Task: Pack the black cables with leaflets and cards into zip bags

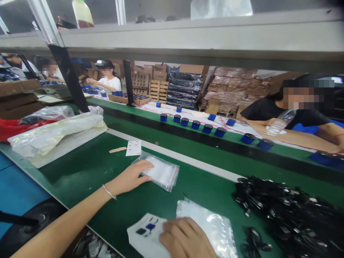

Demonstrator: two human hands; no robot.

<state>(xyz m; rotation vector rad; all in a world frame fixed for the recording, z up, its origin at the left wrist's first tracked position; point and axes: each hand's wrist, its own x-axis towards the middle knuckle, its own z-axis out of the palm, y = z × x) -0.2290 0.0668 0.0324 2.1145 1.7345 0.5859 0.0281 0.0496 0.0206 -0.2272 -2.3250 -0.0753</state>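
My left hand (135, 176) lies on the near left edge of a stack of clear zip bags (163, 173), thumb and fingers apart. My right hand (186, 238), slightly blurred, curls its fingers over the right side of printed white leaflets (146, 234) that show dark and blue pictures. Its thumb is partly hidden. Partly under that hand lies a second stack of clear plastic bags (215, 225). A small white printed card (133, 148) rests beyond my left hand, beside a thin tan strip (117, 150).
Bundled black cables (290, 211) heap up on the right, one bundle (254, 240) lying apart. Blue jars with black lids (207, 128) line the far side. A large plastic sack (61, 138) lies left. A shelf (172, 37) crosses above; co-workers (107, 80) sit opposite.
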